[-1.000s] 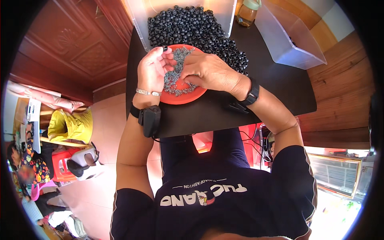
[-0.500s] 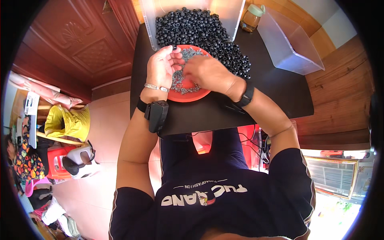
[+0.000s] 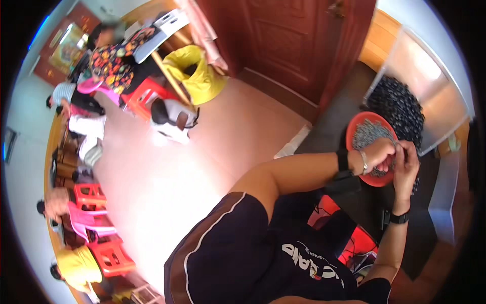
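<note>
Head view, tilted hard to the side: the red bowl (image 3: pixel 360 126) sits on the dark table (image 3: pixel 344 114) at the right of the picture, filled with small grey pieces (image 3: pixel 369 134). Both hands meet right over its near rim. The left hand (image 3: pixel 380 154), bracelet at the wrist, is curled into a loose clench above the bowl; what its fingers pinch, I cannot tell. The right hand (image 3: pixel 406 162) presses in against it, fingers bent, grip hidden too. Just beyond the bowl, a heap of small black pieces (image 3: pixel 400 106) lies in a pale tray (image 3: pixel 435 137). Well apart, across the pinkish floor (image 3: pixel 212 152), a yellow bag (image 3: pixel 195 76) and red and pink plastic stools (image 3: pixel 109 251), with other people seated nearby.
</note>
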Available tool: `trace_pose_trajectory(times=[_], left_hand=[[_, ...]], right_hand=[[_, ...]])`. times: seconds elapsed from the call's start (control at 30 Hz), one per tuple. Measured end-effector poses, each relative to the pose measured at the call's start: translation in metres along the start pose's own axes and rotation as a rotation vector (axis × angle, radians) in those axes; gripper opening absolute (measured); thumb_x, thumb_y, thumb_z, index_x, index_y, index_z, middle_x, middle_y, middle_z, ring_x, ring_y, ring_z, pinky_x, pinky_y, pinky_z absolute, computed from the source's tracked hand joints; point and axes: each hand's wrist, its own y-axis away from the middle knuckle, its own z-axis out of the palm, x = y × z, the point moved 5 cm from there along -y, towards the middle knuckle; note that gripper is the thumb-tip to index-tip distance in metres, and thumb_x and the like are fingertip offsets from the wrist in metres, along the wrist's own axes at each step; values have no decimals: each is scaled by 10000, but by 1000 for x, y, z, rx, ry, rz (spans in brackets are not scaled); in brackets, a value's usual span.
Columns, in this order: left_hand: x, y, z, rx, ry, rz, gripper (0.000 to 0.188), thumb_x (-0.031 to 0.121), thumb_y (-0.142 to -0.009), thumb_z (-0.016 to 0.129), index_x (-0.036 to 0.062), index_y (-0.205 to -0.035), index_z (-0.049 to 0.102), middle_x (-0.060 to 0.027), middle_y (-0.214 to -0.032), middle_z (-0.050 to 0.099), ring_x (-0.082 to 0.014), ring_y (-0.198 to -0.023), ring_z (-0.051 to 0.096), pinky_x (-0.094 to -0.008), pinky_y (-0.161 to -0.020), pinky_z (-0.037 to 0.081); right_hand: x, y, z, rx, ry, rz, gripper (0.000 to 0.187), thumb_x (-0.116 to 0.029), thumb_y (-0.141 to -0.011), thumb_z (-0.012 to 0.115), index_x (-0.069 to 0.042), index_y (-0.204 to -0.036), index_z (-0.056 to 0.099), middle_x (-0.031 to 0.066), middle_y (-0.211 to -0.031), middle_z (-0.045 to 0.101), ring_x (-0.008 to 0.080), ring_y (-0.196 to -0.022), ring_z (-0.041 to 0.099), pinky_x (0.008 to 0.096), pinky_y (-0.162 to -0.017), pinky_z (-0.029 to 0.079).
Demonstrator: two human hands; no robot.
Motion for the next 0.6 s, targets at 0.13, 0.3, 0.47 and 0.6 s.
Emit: trace_pose_trajectory(times=[0.13,0.3,0.47,0.6], left_hand=[[5,-10,-12,39,-113,96,177,114,-803,466,-23,-793,578,-91,-559,543,-163,-419,525,-285,-361,383],[-3,-25,2,13,-60,116,135,41,-769,483,-69,-771,562,-131,-561,563,-187,-406,545,-318,-357,419],[4,-27,11,80,-239,79,181,70,-784,497,-66,-718,596,-139,-570,589,-244,-483,608,-347,-437,473],[-2,-38,10,261,-618,328,212,121,-819,513,-40,-781,645,-220,-856,657,-311,-832,652,-386,-719,497]], right_hand=[[-2,-9,11,-65,-38,-98,43,-6,-912,523,8,-920,562,49,-889,557,125,-841,534,243,-771,424],[23,-8,-2,-113,-189,-41,75,-40,-939,493,8,-969,541,49,-991,539,128,-945,500,239,-859,383],[35,-15,-12,-261,-315,229,131,-126,-943,503,0,-941,537,27,-973,528,119,-918,481,249,-869,360],[-3,-27,2,-349,-215,299,164,-154,-923,498,4,-944,539,28,-922,523,125,-886,481,251,-850,364]])
